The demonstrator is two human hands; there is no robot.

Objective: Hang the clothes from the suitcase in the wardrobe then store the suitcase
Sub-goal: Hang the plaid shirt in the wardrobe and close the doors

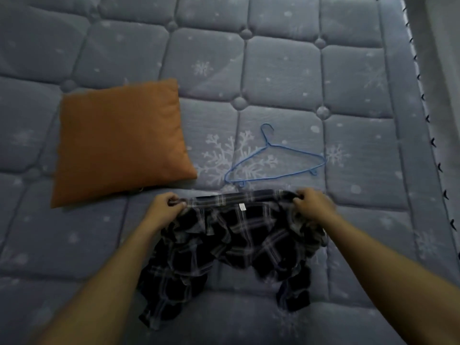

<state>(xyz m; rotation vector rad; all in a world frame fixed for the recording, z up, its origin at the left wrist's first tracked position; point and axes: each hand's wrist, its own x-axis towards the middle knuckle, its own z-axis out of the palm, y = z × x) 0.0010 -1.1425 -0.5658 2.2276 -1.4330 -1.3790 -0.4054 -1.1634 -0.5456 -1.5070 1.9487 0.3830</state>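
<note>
A dark plaid shirt [231, 240] with pale checks hangs crumpled over the blue quilted mattress [281, 70], its collar stretched flat between my hands. My left hand [165, 207] grips the collar's left end. My right hand [312, 204] grips the right end and looks slightly blurred. A small white label shows at the collar's middle. Just beyond the collar lies a thin blue wire hanger [273, 158], flat on the mattress with its hook pointing away from me. Neither suitcase nor wardrobe is in view.
An orange square cushion [119, 140] rests on the mattress to the left of the hanger. The mattress's stitched right edge [428, 125] runs along a pale wall or floor strip at the far right.
</note>
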